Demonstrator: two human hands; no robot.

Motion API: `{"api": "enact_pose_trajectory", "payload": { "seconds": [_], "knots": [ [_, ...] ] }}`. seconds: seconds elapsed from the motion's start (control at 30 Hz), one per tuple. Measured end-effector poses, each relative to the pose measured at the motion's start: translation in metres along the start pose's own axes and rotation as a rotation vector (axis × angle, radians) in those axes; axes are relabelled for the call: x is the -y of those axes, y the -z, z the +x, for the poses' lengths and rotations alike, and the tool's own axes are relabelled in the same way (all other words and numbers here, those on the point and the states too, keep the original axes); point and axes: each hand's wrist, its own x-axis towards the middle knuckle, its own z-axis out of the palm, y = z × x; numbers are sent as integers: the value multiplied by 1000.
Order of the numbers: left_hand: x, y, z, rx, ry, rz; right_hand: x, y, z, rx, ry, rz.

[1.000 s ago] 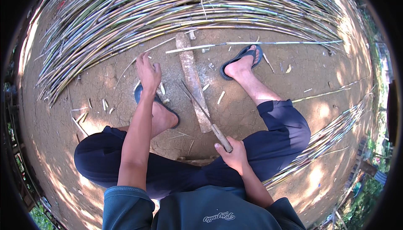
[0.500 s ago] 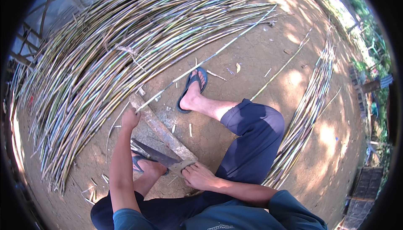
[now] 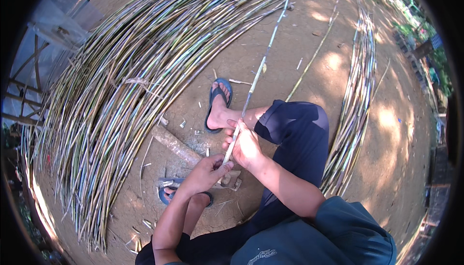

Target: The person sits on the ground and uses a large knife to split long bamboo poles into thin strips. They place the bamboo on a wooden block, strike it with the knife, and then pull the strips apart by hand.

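Note:
A long thin bamboo pole [image 3: 263, 64] slants from my hands up toward the far end of the big pile. My right hand [image 3: 247, 148] is closed around it a little above its near end. At that end, my left hand [image 3: 209, 171] pinches the pole between thumb and fingers. Below my hands, a hand saw [image 3: 233, 182] lies on the ground by my left foot, its wooden handle partly covered by my left hand and its blade toward the sandal. Beyond my left hand lies a short log [image 3: 175, 144], its near end hidden.
A large pile of bamboo poles [image 3: 140, 67] spreads across the left and far side. To my right lies a smaller bundle of poles [image 3: 355, 86], with one loose pole [image 3: 311, 59] beside it. Short cut-offs and sawdust [image 3: 195, 142] are scattered around the log. My sandalled feet stand between.
My right hand has let go of the saw and taken hold of the pole. My left hand has moved right and nearer with the pole, lifting its end off the log; the pole now points more straight ahead.

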Motion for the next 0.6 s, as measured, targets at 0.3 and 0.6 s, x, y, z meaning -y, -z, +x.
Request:
{"api": "enact_pose_trajectory", "payload": {
  "seconds": [0.3, 0.6],
  "knots": [
    [-126, -25, -71, -288, -885, 167, 171, 55, -111, -235, 369, -275],
    [-172, -54, -90, 503, -1513, 3, 220, 193, -157, -796, 507, -548]
  ]
}}
